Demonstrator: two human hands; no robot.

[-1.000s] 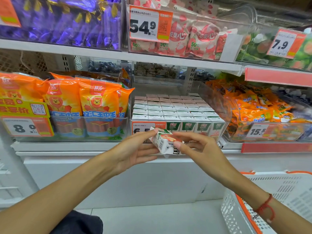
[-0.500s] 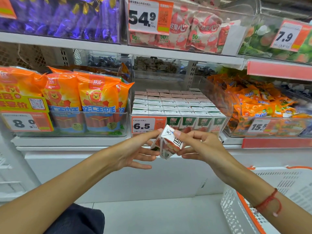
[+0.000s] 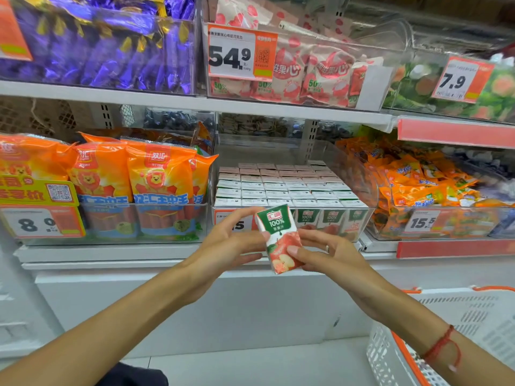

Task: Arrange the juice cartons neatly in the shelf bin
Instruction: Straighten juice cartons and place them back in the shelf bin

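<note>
- Step: 1 juice carton [image 3: 280, 238] held upright before the shelf bin [image 3: 359, 174].
- Right hand [image 3: 324, 253] pinches it; left hand [image 3: 228, 243] touches it, fingers straight.
- Next: probably seat it level on the packed rows.

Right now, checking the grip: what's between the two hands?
Head view: one juice carton, upright, slightly tilted, between left hand and right hand.

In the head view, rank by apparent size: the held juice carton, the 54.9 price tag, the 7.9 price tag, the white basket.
1. White basket, though it is cut off by the frame and nearest the camera.
2. 54.9 price tag.
3. and 4. 7.9 price tag and held juice carton look alike; the carton is nearer, so I won't rank them.
</note>
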